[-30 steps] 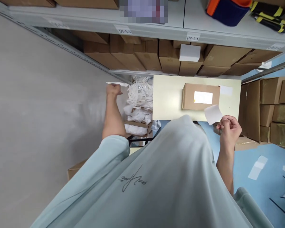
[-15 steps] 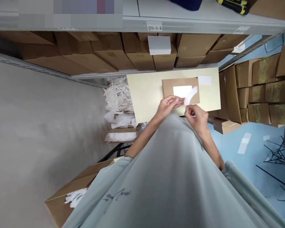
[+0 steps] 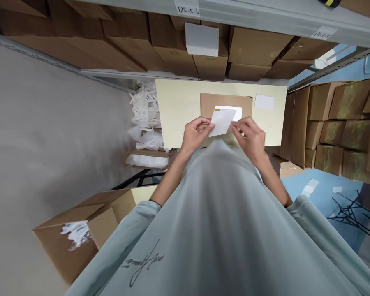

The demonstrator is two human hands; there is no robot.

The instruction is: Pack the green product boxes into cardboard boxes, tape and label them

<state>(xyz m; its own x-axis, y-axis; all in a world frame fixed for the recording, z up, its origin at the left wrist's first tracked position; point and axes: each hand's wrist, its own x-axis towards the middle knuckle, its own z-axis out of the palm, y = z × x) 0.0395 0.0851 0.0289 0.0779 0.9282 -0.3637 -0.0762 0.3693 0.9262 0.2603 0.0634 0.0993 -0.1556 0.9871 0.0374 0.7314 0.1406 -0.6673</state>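
Note:
Between my two hands is a white label (image 3: pixel 222 122) with a small yellow mark at its upper left corner. My left hand (image 3: pixel 196 135) pinches its left edge between thumb and fingers. At the right edge, the fingertips of my right hand (image 3: pixel 250 136) are closed on it too. Just behind and beneath the held label lies a flat brown cardboard box (image 3: pixel 208 102) on the pale yellow table (image 3: pixel 179 111). A white rectangle (image 3: pixel 239 112) on the box's top is partly covered by the held label.
A white paper slip (image 3: pixel 264 101) lies right of the box. Cardboard boxes fill the shelf (image 3: pixel 259 45) behind the table, and more boxes (image 3: pixel 345 98) are stacked at right. Paper scraps (image 3: pixel 144 105) are piled at left. An open carton (image 3: pixel 68 242) stands at lower left.
The label was curved and seen nearly edge-on by my right hand; now it is spread flatter between both hands. My hands have shifted left, and the view has tilted downward.

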